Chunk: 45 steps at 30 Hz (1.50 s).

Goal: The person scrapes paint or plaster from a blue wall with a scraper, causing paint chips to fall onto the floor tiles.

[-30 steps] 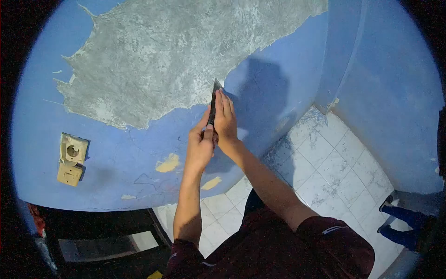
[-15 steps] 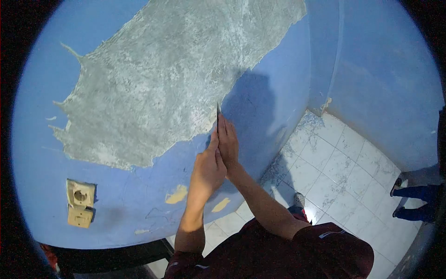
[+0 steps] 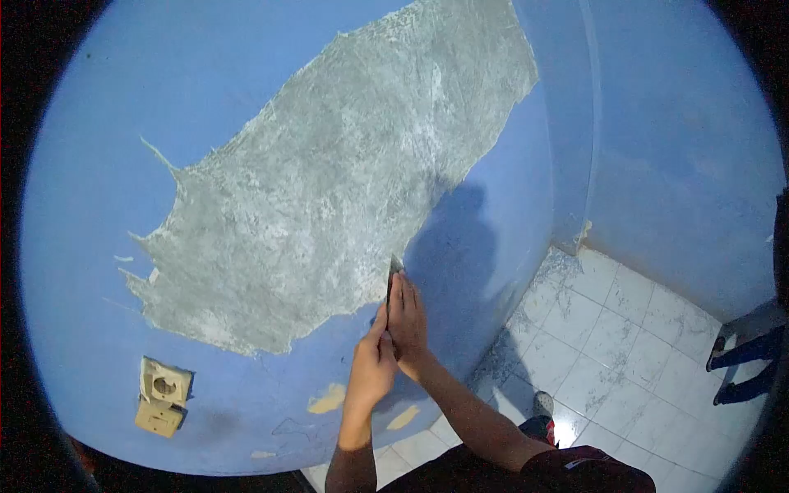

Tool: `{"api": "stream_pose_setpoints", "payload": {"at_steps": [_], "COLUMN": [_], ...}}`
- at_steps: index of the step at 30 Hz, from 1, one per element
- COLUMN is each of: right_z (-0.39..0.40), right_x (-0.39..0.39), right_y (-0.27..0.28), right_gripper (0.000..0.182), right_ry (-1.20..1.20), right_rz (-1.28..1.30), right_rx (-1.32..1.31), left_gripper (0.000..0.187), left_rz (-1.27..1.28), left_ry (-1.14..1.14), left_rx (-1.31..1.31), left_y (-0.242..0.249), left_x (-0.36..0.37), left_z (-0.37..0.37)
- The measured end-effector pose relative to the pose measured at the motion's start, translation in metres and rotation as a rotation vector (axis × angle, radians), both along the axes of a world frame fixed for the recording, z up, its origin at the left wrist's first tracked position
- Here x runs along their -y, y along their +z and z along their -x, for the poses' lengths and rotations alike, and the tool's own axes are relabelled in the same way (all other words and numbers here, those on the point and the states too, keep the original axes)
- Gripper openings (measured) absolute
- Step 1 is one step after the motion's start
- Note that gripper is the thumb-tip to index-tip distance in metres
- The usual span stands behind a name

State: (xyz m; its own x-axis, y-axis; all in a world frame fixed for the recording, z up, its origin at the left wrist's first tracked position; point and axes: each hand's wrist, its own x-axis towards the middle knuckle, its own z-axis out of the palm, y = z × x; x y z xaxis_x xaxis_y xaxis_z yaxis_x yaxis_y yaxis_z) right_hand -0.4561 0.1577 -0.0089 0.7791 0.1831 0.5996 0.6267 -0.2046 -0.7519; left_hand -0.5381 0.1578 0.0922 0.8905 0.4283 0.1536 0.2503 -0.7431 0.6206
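Note:
A scraper (image 3: 392,269), seen nearly edge-on as a thin dark blade, touches the wall at the lower right border of a bare grey patch (image 3: 312,205). My left hand (image 3: 374,366) is closed around its lower end, thumb pointing up along it. Pressed against the scraper's right side is my right hand (image 3: 408,324), its fingers straight and held together. Both hands meet at the palms, so the handle is mostly hidden. Blue paint (image 3: 460,255) surrounds the patch, with ragged peeling strips at its left edge.
A yellowed socket and switch (image 3: 160,398) hang on the wall at lower left. Cream spots (image 3: 327,399) mark the paint below my hands. White tiled floor (image 3: 604,345) meets a second blue wall. Another person's legs (image 3: 748,357) stand at far right.
The view has shifted upward, so the patch, socket and floor appear lower. My hands and the scraper stay together at the patch's lower right border, with the blade slightly farther down along it.

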Motion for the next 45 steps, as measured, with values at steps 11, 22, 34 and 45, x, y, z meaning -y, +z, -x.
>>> {"api": "stream_pose_setpoints", "payload": {"at_steps": [11, 22, 34, 45], "right_z": [-0.011, -0.01, -0.01, -0.026], "right_x": [-0.001, -0.012, -0.008, -0.007], "right_y": [-0.009, 0.002, 0.001, -0.005], "right_gripper": [0.051, 0.05, 0.048, 0.05], "right_ry": [0.022, -0.116, -0.144, -0.065], "right_rz": [-0.027, 0.014, 0.112, 0.087], "right_rx": [0.054, -0.026, 0.021, -0.022], "left_gripper": [0.045, 0.041, 0.042, 0.045], "left_rz": [-0.129, -0.085, -0.204, -0.161], "left_ry": [0.215, 0.035, 0.081, 0.0], "left_rx": [-0.086, 0.015, -0.161, -0.155], "left_y": [-0.006, -0.007, 0.016, 0.006], "left_x": [0.017, -0.011, 0.013, -0.004], "left_z": [-0.012, -0.009, -0.009, -0.046]}}
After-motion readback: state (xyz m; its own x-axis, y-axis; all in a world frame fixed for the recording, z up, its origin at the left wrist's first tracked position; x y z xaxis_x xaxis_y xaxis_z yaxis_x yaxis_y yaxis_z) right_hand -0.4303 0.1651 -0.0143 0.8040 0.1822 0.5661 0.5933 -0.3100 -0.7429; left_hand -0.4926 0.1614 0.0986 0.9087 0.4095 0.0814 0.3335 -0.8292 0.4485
